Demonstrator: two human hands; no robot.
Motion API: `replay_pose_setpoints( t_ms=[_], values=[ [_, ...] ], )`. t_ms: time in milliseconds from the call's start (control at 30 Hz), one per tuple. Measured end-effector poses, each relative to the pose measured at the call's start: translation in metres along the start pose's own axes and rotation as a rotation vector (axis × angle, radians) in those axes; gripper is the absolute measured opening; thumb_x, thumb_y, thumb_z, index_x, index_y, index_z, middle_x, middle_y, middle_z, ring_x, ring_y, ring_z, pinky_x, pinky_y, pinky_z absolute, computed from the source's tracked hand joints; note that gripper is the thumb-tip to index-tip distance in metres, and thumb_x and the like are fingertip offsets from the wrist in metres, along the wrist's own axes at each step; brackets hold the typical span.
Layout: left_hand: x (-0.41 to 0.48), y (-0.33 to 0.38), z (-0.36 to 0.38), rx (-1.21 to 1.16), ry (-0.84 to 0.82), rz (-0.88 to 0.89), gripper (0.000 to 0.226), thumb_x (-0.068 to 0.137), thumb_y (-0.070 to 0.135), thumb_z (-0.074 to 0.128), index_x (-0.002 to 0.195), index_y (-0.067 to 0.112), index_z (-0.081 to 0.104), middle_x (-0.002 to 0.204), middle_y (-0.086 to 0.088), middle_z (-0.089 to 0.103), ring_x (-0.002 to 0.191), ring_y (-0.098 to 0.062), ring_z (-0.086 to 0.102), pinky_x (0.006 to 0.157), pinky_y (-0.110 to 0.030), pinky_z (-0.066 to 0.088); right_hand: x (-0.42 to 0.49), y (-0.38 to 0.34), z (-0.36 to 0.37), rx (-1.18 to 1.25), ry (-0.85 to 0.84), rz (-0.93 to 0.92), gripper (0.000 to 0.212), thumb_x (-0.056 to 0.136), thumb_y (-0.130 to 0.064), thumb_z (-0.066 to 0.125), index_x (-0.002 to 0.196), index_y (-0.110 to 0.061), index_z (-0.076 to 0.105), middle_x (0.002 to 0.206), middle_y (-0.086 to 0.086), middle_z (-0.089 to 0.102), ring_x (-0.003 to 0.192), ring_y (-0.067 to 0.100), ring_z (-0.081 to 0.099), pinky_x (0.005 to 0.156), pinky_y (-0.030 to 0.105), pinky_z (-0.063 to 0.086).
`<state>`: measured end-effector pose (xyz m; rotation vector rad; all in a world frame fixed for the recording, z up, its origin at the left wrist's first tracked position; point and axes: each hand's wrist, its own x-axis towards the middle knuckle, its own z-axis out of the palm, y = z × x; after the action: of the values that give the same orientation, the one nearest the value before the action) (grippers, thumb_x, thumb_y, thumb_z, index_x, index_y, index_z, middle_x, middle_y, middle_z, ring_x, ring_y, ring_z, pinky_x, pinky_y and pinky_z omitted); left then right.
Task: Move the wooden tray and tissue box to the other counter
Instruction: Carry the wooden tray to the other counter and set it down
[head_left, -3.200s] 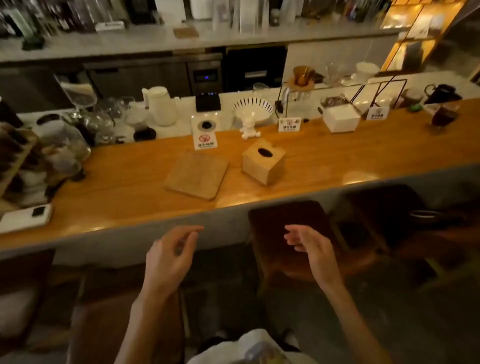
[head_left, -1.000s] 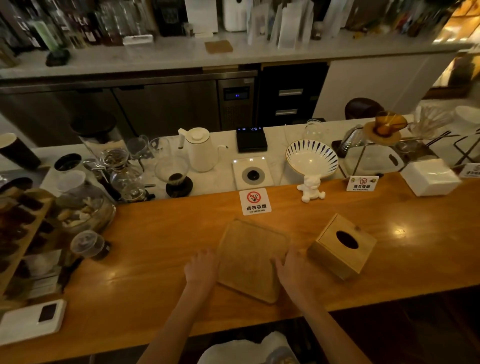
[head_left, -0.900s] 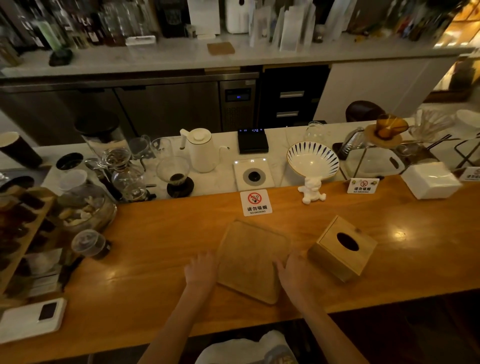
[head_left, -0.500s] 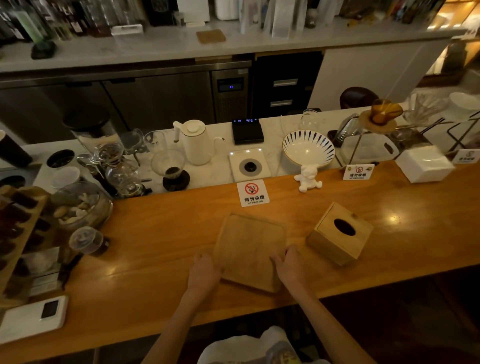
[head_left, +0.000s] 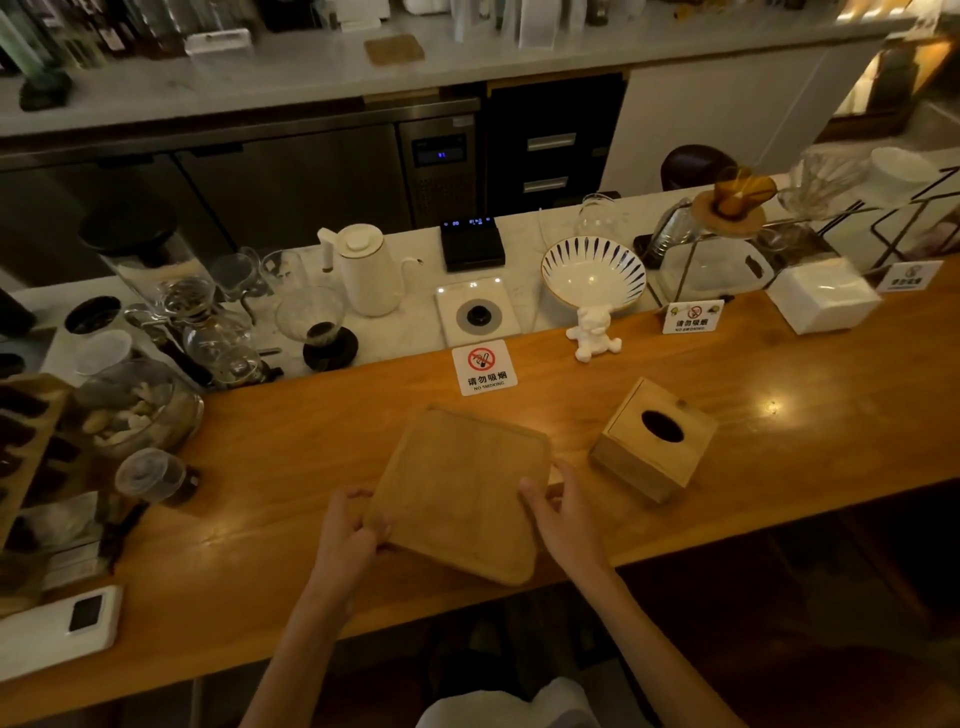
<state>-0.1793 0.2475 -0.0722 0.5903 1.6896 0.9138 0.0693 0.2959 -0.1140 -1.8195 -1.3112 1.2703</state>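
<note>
1. Gripping the wooden tray (head_left: 460, 493) from both sides, the left hand (head_left: 348, 540) curls its grip around the edge at about 8 o'clock while the right hand (head_left: 563, 519) holds the opposite edge at about 4 o'clock. Each grip is closed on the tray, thumbs on top and fingers apparently tucked beneath. Taking it by two opposite edges should keep a wide flat board level when it is carried.
2. The tray sits at the middle of the wooden table (head_left: 779, 426), turned at an angle, its near corner close to the table's front edge. Whether it is already clear of the surface I cannot tell.
3. At 2 o'clock from the tray, just beside it but apart, stands the tissue box (head_left: 655, 440), oval slot facing up, untouched. With both hands occupied, it probably goes as a second trip.
4. Farther out at 12 o'clock a no-smoking sign (head_left: 484, 367) stands upright, with a small white figurine (head_left: 592, 332) at 1 o'clock. Lifting the tray toward the body rather than pushing it forward would avoid both.
5. Beyond lies a lower white counter (head_left: 405, 332) crowded with a kettle (head_left: 366, 270) and glassware.
</note>
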Motion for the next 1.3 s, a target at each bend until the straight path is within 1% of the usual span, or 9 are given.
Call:
replay_pose_setpoints(
  t_ms=[133, 267, 500, 633, 733, 900, 1033, 1167, 1300],
  values=[
    [-0.027, 0.033, 0.02, 0.11, -0.133, 0.133, 0.024, 0.095, 0.008, 0.058, 0.108, 0.026, 0.049, 0.105, -0.014, 0.065, 0.083, -0.026, 0.071, 0.06, -0.032, 0.061, -0.006, -0.001, -0.059, 0.127, 0.053, -0.087, 0.072, 0.087, -0.059, 0.061, 0.148, -0.032, 0.034, 0.13, -0.016, 0.044, 0.112, 0.005, 0.049, 0.088, 0.025, 0.048],
    [-0.057, 0.058, 0.066, 0.221, -0.326, 0.227, 0.026, 0.092, 0.012, 0.062, 0.114, 0.022, 0.051, 0.105, -0.014, 0.066, 0.08, -0.019, 0.073, 0.058, -0.025, 0.059, -0.034, 0.022, -0.138, 0.408, -0.013, 0.027, 0.045, 0.077, -0.068, 0.064, 0.117, -0.048, 0.058, 0.123, -0.014, 0.057, 0.104, 0.006, 0.061, 0.08, 0.032, 0.058],
    [-0.128, 0.06, 0.23, 0.482, -0.656, 0.352, 0.023, 0.091, 0.017, 0.066, 0.105, 0.034, 0.061, 0.099, -0.002, 0.072, 0.083, -0.018, 0.072, 0.062, -0.029, 0.061, -0.13, 0.132, -0.309, 0.567, -0.112, 0.113, 0.06, 0.076, -0.067, 0.071, 0.125, -0.033, 0.065, 0.119, -0.004, 0.071, 0.108, 0.021, 0.07, 0.083, 0.046, 0.06],
    [-0.169, 0.026, 0.373, 0.463, -0.746, 0.363, 0.023, 0.094, 0.01, 0.061, 0.106, 0.029, 0.061, 0.108, -0.013, 0.063, 0.088, -0.027, 0.064, 0.068, -0.038, 0.055, -0.194, 0.199, -0.392, 0.606, 0.135, 0.171, 0.053, 0.08, -0.06, 0.073, 0.118, -0.024, 0.069, 0.113, -0.003, 0.075, 0.103, 0.017, 0.072, 0.087, 0.039, 0.06],
    [-0.22, -0.01, 0.474, 0.252, -0.78, 0.205, 0.037, 0.094, 0.03, 0.061, 0.129, 0.031, 0.048, 0.117, 0.001, 0.058, 0.1, -0.021, 0.058, 0.078, -0.041, 0.052, -0.238, 0.242, -0.434, 0.671, 0.411, 0.2, 0.047, 0.084, -0.055, 0.069, 0.112, -0.017, 0.071, 0.102, -0.001, 0.077, 0.09, 0.011, 0.074, 0.065, 0.019, 0.057],
    [-0.318, -0.082, 0.604, 0.433, -0.926, 0.284, 0.07, 0.089, 0.054, 0.058, 0.147, 0.03, 0.028, 0.134, 0.009, 0.045, 0.111, -0.012, 0.048, 0.094, -0.037, 0.039, -0.296, 0.3, -0.502, 0.756, 0.847, 0.274, 0.041, 0.086, -0.049, 0.069, 0.11, -0.016, 0.068, 0.104, 0.003, 0.074, 0.082, 0.009, 0.073, 0.058, 0.018, 0.055],
    [-0.345, -0.098, 0.651, 0.506, -0.956, 0.383, 0.062, 0.09, 0.056, 0.053, 0.142, 0.026, 0.037, 0.124, 0.008, 0.051, 0.104, -0.011, 0.052, 0.091, -0.035, 0.043, -0.313, 0.321, -0.537, 0.697, 0.994, 0.292, 0.039, 0.085, -0.052, 0.068, 0.105, -0.019, 0.069, 0.1, 0.0, 0.075, 0.083, 0.007, 0.073, 0.064, 0.019, 0.055],
    [-0.354, -0.092, 0.725, 0.586, -1.049, 0.451, 0.054, 0.082, 0.06, 0.056, 0.126, 0.03, 0.044, 0.114, 0.015, 0.055, 0.096, 0.0, 0.053, 0.081, -0.027, 0.044, -0.313, 0.351, -0.598, 0.673, 0.894, 0.322, 0.05, 0.082, -0.057, 0.067, 0.115, -0.021, 0.066, 0.107, -0.007, 0.072, 0.086, 0.001, 0.071, 0.065, 0.013, 0.054],
    [-0.361, -0.088, 0.811, 0.675, -1.123, 0.497, 0.042, 0.087, 0.054, 0.06, 0.12, 0.032, 0.047, 0.11, 0.016, 0.055, 0.098, -0.005, 0.055, 0.081, -0.028, 0.044, -0.295, 0.374, -0.677, 0.667, 0.902, 0.358, 0.07, 0.075, -0.066, 0.068, 0.129, -0.024, 0.055, 0.119, -0.007, 0.066, 0.104, 0.01, 0.066, 0.083, 0.028, 0.055]
  ],
)
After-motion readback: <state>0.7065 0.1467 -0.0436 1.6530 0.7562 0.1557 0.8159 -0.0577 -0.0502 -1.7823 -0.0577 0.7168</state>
